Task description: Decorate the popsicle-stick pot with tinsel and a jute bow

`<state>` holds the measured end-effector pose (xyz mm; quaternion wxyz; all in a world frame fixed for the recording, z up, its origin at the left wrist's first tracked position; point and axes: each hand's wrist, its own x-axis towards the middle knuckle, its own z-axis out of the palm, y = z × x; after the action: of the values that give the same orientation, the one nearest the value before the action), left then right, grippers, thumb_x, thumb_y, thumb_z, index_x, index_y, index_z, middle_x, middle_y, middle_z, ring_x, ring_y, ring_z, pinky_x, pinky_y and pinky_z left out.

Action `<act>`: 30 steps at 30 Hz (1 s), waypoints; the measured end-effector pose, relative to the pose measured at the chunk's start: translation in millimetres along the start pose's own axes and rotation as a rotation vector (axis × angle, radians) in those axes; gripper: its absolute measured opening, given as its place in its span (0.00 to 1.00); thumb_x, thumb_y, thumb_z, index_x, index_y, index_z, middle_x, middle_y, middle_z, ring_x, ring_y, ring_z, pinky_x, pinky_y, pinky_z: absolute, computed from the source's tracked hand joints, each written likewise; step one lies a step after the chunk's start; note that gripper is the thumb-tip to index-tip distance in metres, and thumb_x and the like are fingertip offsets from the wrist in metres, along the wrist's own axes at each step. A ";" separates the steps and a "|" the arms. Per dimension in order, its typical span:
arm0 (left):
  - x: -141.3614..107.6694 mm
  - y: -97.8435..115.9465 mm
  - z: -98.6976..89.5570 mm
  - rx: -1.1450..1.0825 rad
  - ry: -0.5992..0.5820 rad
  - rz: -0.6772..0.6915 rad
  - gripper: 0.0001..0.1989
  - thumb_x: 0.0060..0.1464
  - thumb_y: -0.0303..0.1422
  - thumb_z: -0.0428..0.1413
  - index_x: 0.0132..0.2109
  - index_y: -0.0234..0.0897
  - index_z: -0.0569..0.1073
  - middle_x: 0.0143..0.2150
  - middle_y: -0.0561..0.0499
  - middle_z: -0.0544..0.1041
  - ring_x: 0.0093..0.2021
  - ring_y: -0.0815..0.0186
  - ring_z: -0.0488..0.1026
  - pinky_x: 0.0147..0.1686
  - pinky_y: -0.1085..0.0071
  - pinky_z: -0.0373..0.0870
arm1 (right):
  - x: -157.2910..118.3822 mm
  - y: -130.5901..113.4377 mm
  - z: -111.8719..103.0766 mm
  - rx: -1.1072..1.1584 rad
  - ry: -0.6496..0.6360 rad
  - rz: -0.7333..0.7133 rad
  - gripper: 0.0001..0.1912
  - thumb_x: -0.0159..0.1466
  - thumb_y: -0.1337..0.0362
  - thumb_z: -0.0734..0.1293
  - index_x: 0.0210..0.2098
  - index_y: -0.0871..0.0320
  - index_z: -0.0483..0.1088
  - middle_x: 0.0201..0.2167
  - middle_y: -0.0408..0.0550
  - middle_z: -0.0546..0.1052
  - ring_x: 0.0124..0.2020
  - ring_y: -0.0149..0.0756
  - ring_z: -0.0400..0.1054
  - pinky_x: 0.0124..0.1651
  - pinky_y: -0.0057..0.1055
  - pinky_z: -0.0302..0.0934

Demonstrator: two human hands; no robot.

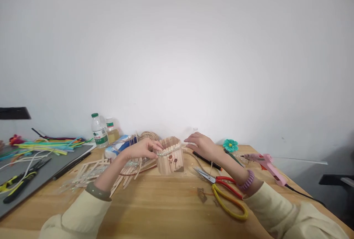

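Note:
A small holder made of upright wooden craft sticks (pixel 166 165) stands on the table, with dark spots on its front. A pale, shiny beaded strip (pixel 170 150) runs across the front just below its rim. My left hand (pixel 143 148) pinches the strip's left end against the holder's side, thumb and fingers closed. At the upper right of the rim, my right hand (pixel 203 146) has its thumb and fingertips together on the other end of the strip. The inside of the holder is mostly hidden by its front wall.
Open scissors (pixel 226 198) lie in front of my right hand. A pink glue gun (pixel 267 163) and a teal flower (pixel 230 144) are to the right. Leftward are loose wooden sticks (pixel 91 171), a plastic bottle (pixel 99 130), pipe cleaners (pixel 52 145) and pliers (pixel 23 183).

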<state>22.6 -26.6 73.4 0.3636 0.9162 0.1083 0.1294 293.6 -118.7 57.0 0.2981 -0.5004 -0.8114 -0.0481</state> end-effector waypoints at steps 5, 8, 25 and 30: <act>-0.7 0.9 6.4 -0.100 0.072 -0.040 0.16 0.50 0.36 0.57 0.45 0.33 0.77 0.41 0.46 0.78 0.42 0.61 0.72 0.44 0.67 0.66 | -6.3 -32.0 -5.1 -0.027 0.088 -0.079 0.23 0.56 0.71 0.62 0.52 0.58 0.66 0.50 0.56 0.70 0.53 0.46 0.60 0.54 0.48 0.54; 2.3 7.4 13.2 -0.157 0.107 -0.059 0.18 0.50 0.36 0.57 0.48 0.32 0.75 0.41 0.46 0.78 0.39 0.61 0.73 0.41 0.68 0.67 | -5.4 -57.5 -6.1 0.008 0.085 -0.121 0.22 0.59 0.66 0.64 0.53 0.55 0.63 0.50 0.54 0.70 0.52 0.44 0.60 0.54 0.46 0.55; -0.9 48.8 39.8 -0.612 0.140 0.052 0.23 0.41 0.35 0.65 0.44 0.35 0.67 0.34 0.52 0.76 0.33 0.71 0.69 0.35 0.74 0.63 | -16.7 -76.2 -22.5 1.020 -0.096 0.217 0.11 0.54 0.60 0.71 0.35 0.56 0.69 0.32 0.41 0.70 0.33 0.29 0.63 0.34 0.25 0.57; -6.2 42.3 33.5 -0.334 0.049 0.062 0.17 0.39 0.38 0.65 0.37 0.34 0.75 0.36 0.52 0.76 0.42 0.63 0.70 0.51 0.66 0.61 | -19.7 -70.6 -20.3 1.175 -0.054 0.197 0.13 0.53 0.59 0.72 0.34 0.55 0.68 0.31 0.42 0.70 0.33 0.31 0.63 0.36 0.27 0.57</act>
<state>31.8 -80.0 78.2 0.5037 0.8426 0.0656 0.1788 249.3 -176.7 78.7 0.5075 -0.3256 -0.6592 0.4494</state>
